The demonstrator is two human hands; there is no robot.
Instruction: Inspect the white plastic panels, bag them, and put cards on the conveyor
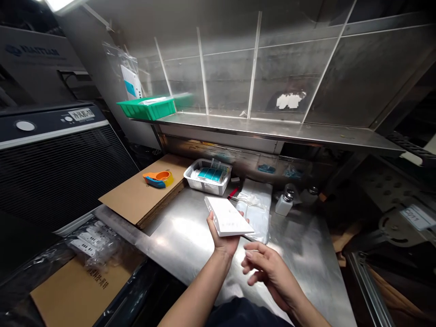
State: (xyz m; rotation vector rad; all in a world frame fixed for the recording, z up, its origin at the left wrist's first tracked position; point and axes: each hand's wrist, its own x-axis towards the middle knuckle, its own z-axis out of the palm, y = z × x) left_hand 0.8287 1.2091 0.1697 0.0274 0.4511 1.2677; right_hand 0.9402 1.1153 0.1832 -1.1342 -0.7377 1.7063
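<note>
A flat white plastic panel (pixel 226 217), with small holes or marks along its near edge, is tilted above the metal table (pixel 170 245). My left hand (pixel 223 238) grips it from below, thumb on its left side and fingertips showing at its right. Just right of the panel is my right hand (pixel 264 268), empty, its fingers curled loosely and apart. Behind the panel lies a stack of clear plastic bags (pixel 255 204). A red-handled tool (pixel 233 193) rests beside the bags, partly hidden.
Cardboard sheets (pixel 136 195) carry an orange and blue tape dispenser (pixel 158 178). A white basket (pixel 204 185) holds teal-labelled items. White pump bottles (pixel 284 203) stand at right. A green tray (pixel 146 109) sits on the shelf (pixel 272 129). Bagged white parts (pixel 90 243) lie lower left.
</note>
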